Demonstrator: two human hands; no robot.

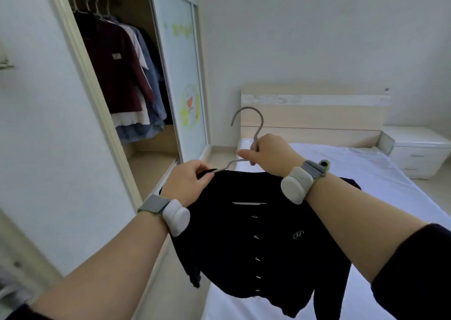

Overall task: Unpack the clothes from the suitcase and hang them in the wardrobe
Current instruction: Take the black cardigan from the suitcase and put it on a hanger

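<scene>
A black buttoned cardigan hangs in the air in front of me on a grey hanger. My right hand grips the hanger just below its hook. My left hand pinches the cardigan's left shoulder where the hanger arm enters it. The open wardrobe stands to the left, with several garments hanging on its rail: a dark red one in front, then white and blue ones. No suitcase is in view.
A sliding wardrobe door with a cartoon sticker closes the wardrobe's right half. A bed with a pale sheet and wooden headboard lies under and behind the cardigan. A white nightstand stands at the far right.
</scene>
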